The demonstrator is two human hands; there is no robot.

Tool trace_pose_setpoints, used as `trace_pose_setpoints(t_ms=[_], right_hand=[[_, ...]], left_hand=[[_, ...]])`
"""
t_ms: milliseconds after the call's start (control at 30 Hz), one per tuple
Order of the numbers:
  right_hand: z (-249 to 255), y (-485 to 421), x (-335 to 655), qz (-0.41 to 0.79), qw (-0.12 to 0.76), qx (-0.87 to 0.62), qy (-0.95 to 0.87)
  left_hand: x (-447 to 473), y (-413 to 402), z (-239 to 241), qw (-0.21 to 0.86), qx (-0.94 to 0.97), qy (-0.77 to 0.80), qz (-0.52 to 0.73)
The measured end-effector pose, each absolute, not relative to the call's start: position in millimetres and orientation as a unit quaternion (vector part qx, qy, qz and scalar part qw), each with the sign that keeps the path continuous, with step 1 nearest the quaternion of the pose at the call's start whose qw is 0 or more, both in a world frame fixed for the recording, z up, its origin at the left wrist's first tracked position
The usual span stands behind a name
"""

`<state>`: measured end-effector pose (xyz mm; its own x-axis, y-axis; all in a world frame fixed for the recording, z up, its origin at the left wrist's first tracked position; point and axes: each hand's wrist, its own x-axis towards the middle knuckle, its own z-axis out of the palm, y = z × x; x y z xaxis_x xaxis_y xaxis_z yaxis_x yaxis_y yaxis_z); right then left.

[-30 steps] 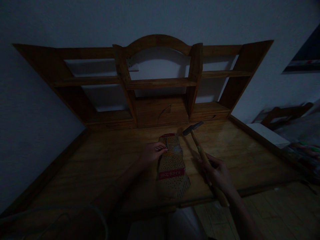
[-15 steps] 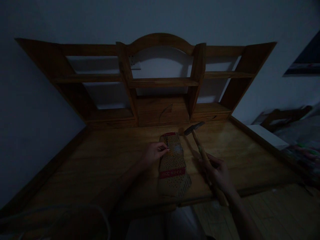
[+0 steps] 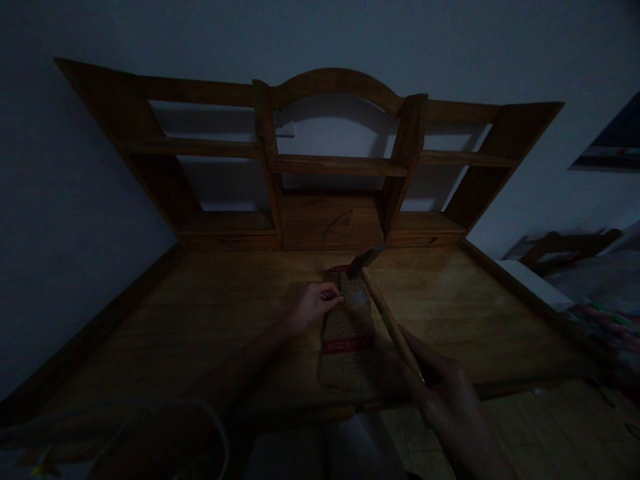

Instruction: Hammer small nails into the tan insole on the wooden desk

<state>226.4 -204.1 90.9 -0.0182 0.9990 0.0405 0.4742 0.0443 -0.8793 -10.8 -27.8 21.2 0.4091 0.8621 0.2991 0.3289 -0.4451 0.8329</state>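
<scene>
A hammer (image 3: 387,315) with a wooden handle and a dark metal head is held by its handle in my right hand (image 3: 443,393). Its head is raised over the far right part of a brown cardboard piece (image 3: 345,370) on the desk. The cardboard has red printed bands and many small dark holes or dots. My left hand (image 3: 315,303) rests at the cardboard's left edge, thumb and fingertips pinched together. Whatever they pinch is too small and dark to make out. A row of dark marks (image 3: 341,283) lies just beyond those fingertips.
The wooden desk (image 3: 225,313) carries a shelf unit (image 3: 340,165) along its back, against the wall. A raised wooden edge (image 3: 520,300) borders the right side, with a white surface (image 3: 533,283) beyond. A pale, blurred loop (image 3: 215,423) crosses the lower left. The room is dim.
My right hand has brought the hammer leftward, so its head is now above the cardboard instead of beside it. My left hand keeps its pinch at nearly the same spot. The view has shifted slightly.
</scene>
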Motion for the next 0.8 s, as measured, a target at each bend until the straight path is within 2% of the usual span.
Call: trace_pose_setpoints(t_ms=[267,533,800], right_hand=[[73.8,-209.4,225.7,0.333,0.273,-0.615,-0.660],[100.6,-213.7,221.0,0.347,0.304,-0.619,-0.636],[85.1,-210.1,219.3,0.358,0.303,-0.602,-0.646]], left_hand=[[-12.3,-23.3,14.0,0.372,0.755,0.386,0.378],[-11.3,-22.2,13.6,0.417,0.731,0.382,0.383],[-11.7,-13.2,-0.8,0.410,0.726,0.399,0.382]])
